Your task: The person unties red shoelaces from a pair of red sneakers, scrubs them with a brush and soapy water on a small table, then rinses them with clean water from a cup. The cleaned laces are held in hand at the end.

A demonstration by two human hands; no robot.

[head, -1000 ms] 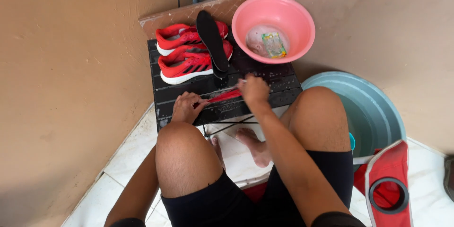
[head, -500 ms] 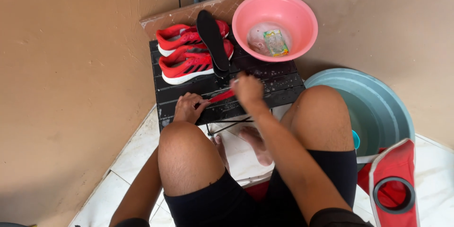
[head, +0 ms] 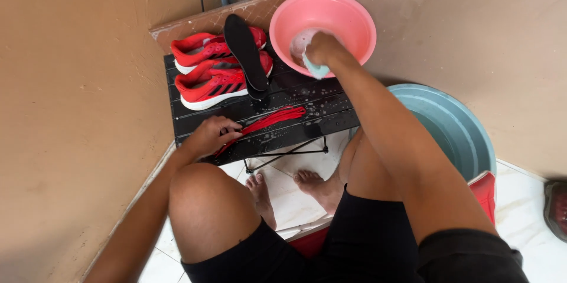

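My right hand (head: 322, 50) reaches into the pink basin (head: 348, 14) and grips a pale green sponge (head: 315, 69) at its near rim. My left hand (head: 211, 135) presses down on one end of the red shoelaces (head: 273, 119), which lie stretched across the wet black slatted table (head: 307, 126). Two red sneakers (head: 212, 76) with white soles rest side by side at the table's back left. A black insole (head: 243, 51) lies across them.
A large teal tub (head: 455, 126) stands on the floor to the right, beside a red object (head: 487, 191). A brown wooden board (head: 236, 14) leans behind the table. Tan walls close in on the left and back. My bare feet (head: 295, 185) rest on white tiles.
My right hand left the laces on the table and moved up and right into the pink basin, now holding the sponge. My left hand stays on the laces.
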